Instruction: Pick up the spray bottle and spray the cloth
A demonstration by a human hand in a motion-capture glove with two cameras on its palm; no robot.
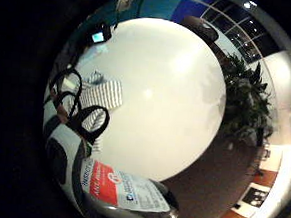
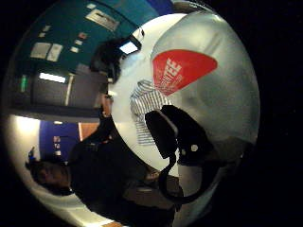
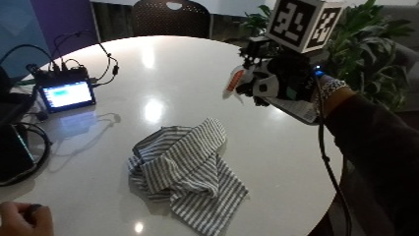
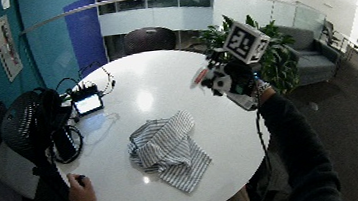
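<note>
A grey-and-white striped cloth (image 3: 187, 172) (image 4: 167, 149) lies crumpled on the round white table (image 3: 196, 73), near its front edge. My gloved right hand (image 3: 288, 81) (image 4: 234, 82) grips the spray bottle (image 3: 234, 81) in the air above the table's right side, clear of the surface. The nozzle points left, roughly over the table toward the cloth. In the palm views the bottle's silver body with its red label (image 1: 125, 190) (image 2: 189, 71) sits close against the palm, and the cloth (image 1: 101, 93) (image 2: 149, 106) shows beyond it on the table.
A small device with a lit screen (image 3: 65, 93) and cables stands at the table's left. Black gear (image 3: 13, 147) lies at the left edge. A bare hand (image 3: 19, 219) rests at the front left. A chair (image 3: 170, 17) and plants (image 3: 373, 54) stand behind.
</note>
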